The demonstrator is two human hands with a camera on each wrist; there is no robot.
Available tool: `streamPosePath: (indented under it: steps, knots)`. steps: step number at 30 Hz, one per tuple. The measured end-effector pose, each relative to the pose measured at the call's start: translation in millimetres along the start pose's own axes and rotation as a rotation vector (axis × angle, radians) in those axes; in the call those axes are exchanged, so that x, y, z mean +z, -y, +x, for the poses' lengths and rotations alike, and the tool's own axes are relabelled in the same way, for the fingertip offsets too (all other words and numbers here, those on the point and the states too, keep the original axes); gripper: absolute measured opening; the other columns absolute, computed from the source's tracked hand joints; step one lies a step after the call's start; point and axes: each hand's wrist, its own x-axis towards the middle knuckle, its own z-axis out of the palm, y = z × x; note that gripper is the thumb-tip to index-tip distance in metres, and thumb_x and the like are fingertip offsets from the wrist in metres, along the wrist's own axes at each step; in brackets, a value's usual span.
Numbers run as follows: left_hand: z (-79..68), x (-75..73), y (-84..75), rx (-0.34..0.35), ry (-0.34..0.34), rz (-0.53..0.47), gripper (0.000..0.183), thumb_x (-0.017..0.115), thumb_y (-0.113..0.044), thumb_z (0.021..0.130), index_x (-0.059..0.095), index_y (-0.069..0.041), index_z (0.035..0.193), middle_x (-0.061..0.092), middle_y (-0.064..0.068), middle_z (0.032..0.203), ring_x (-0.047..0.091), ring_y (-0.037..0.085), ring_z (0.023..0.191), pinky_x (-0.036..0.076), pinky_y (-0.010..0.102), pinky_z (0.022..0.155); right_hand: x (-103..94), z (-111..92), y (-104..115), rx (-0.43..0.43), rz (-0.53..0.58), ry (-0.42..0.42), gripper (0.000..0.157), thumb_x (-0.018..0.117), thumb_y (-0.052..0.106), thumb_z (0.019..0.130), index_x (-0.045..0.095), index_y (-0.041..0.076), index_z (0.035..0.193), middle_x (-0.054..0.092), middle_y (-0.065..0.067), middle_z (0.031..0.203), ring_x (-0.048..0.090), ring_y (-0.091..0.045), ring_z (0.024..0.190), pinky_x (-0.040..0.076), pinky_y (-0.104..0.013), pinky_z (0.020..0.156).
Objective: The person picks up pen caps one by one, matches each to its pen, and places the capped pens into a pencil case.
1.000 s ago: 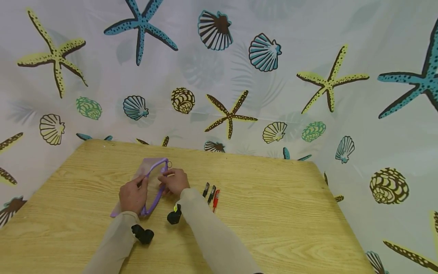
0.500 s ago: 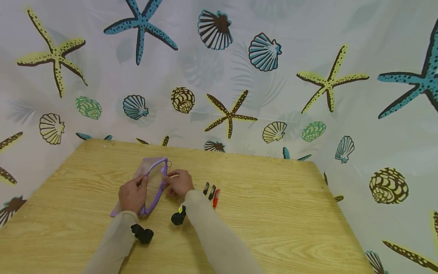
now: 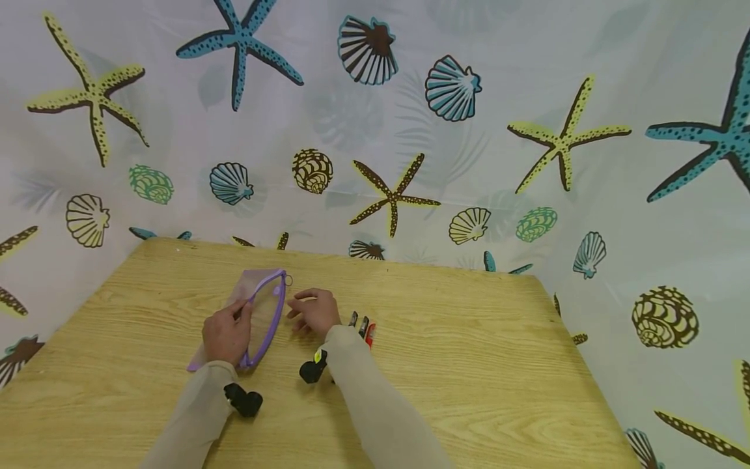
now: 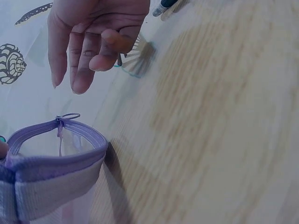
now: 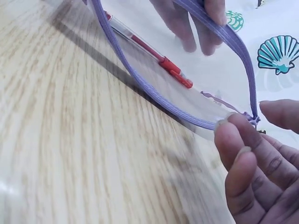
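A purple zippered pouch [image 3: 274,326] with see-through sides lies on the left part of the table, its mouth spread wide. My left hand [image 3: 227,332] pinches the left edge of that mouth between thumb and fingers. Just right of the pouch, apart from it, my right hand [image 3: 316,312] hovers with loosely bent fingers and nothing in them. The zipper ring [image 4: 71,115] shows at the far end of the mouth in the left wrist view. Through the mouth, the right wrist view shows a red pen [image 5: 159,57] with a clear barrel, apparently inside the pouch.
Two black pens [image 3: 364,324] and a red pen [image 3: 370,335] lie right of my right hand, partly covered by the sleeve. A wood-grain table [image 3: 480,365] spans the front. Behind it hangs a white curtain [image 3: 363,124] printed with shells and starfish.
My right hand has let go of the pouch's right edge and moved a little to the right, away from it. The left hand and the pouch have stayed in place.
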Motion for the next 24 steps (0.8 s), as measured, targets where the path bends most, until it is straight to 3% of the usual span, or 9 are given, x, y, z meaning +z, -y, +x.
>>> streamPosePath:
  steps: [7, 13, 24]
  knots:
    - [-0.4, -2.4, -1.5, -0.003, 0.017, -0.015, 0.033, 0.055, -0.018, 0.099, 0.065, 0.007, 0.117, 0.064, 0.023, 0.115, 0.065, 0.041, 0.098, 0.045, 0.054, 0.092, -6.9, 0.1, -4.6, -0.009, 0.071, -0.013, 0.036, 0.065, 0.018, 0.093, 0.061, -0.002, 0.122, 0.072, -0.018, 0.086, 0.059, -0.014, 0.046, 0.047, -0.027, 0.043]
    - [-0.6, -2.6, -1.5, -0.005, 0.021, -0.017, 0.034, 0.055, -0.019, 0.099, 0.065, 0.007, 0.118, 0.065, 0.024, 0.114, 0.065, 0.041, 0.099, 0.046, 0.054, 0.091, -15.5, -2.8, -4.0, 0.002, 0.07, -0.021, 0.038, 0.066, 0.021, 0.092, 0.06, -0.001, 0.123, 0.072, -0.014, 0.086, 0.061, -0.015, 0.048, 0.047, -0.027, 0.043]
    - [-0.7, -1.6, 0.3, -0.021, 0.036, -0.029, 0.036, 0.052, -0.021, 0.1, 0.064, 0.007, 0.12, 0.065, 0.025, 0.113, 0.064, 0.041, 0.101, 0.047, 0.053, 0.091, -33.2, -12.8, -1.1, -0.053, 0.054, -0.05, 0.037, 0.066, 0.019, 0.092, 0.061, -0.002, 0.123, 0.072, -0.012, 0.084, 0.062, -0.014, 0.049, 0.042, -0.026, 0.041]
